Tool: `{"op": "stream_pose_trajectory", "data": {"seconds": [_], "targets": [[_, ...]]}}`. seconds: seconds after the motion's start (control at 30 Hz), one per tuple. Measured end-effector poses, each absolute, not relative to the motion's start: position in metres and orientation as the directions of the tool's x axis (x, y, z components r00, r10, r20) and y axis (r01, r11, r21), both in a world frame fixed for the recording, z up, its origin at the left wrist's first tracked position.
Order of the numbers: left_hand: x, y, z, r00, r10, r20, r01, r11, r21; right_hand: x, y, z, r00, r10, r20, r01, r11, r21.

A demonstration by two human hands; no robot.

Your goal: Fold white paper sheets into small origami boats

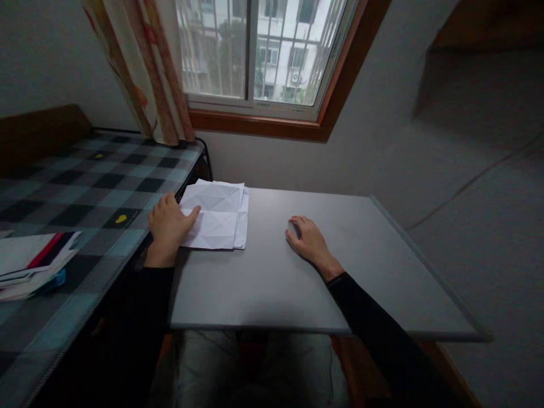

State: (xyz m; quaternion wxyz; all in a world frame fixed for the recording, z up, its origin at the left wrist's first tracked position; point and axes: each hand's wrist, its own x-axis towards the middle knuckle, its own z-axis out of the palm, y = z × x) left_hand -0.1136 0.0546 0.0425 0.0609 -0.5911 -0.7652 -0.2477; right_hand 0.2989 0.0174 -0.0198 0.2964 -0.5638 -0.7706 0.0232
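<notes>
A small stack of white paper sheets, marked with crossing fold creases, lies at the far left of the grey table. Over its left edge is my left hand, with the thumb stretched across the top sheet and apart from the fingers. Those fingers curve down past the table's left side, and their tips are hidden. My right hand rests on the tabletop right of the paper, fingers loosely curved, a gap between thumb and forefinger, nothing held.
Left of the table stands a bed with a checked cover. Papers or booklets lie on it. Behind the table are a wall, a barred window and a patterned curtain. A wall runs along the right.
</notes>
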Motion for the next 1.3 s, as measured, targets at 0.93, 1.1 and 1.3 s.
{"op": "stream_pose_trajectory", "data": {"seconds": [0.93,1.1,1.3], "targets": [[-0.119,0.059,0.019,-0.295,0.905,0.307,0.896,0.150,0.418,0.302,0.021,-0.028,-0.181,0.866,0.466,0.821,0.394,-0.413],[-0.123,0.068,0.013,-0.351,0.891,0.289,0.736,0.072,0.673,0.303,0.023,-0.030,-0.170,0.865,0.471,0.809,0.396,-0.434],[-0.104,0.074,0.015,-0.220,0.942,0.253,0.269,-0.190,0.944,0.303,0.024,-0.027,-0.080,0.881,0.466,0.747,0.363,-0.557]]}}
